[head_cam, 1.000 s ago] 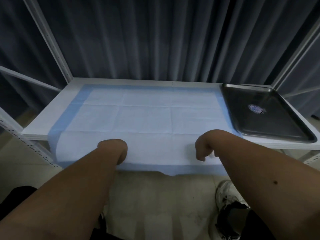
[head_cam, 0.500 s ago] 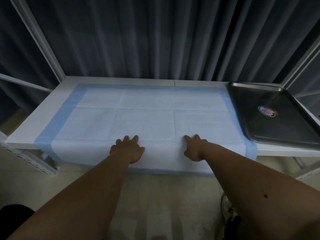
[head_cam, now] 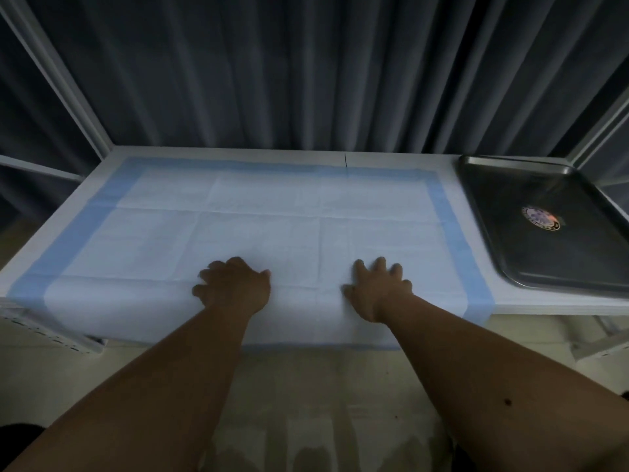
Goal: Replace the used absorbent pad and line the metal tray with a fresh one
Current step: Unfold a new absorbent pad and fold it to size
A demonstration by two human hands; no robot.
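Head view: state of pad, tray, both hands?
absorbent pad: unfolded flat on the shelf, near edge hanging over the front
metal tray: unlined, bare but for a round sticker, right of the pad
left hand: spread, palm down on pad
right hand: spread, palm down on pad

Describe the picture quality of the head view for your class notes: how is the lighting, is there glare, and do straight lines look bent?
Head view: dim overall, with the curtain nearly black; the pad is the brightest area; faint glare streaks the metal tray; wide-angle distortion splays the shelf posts outward; the left hand and right hand look slightly soft.
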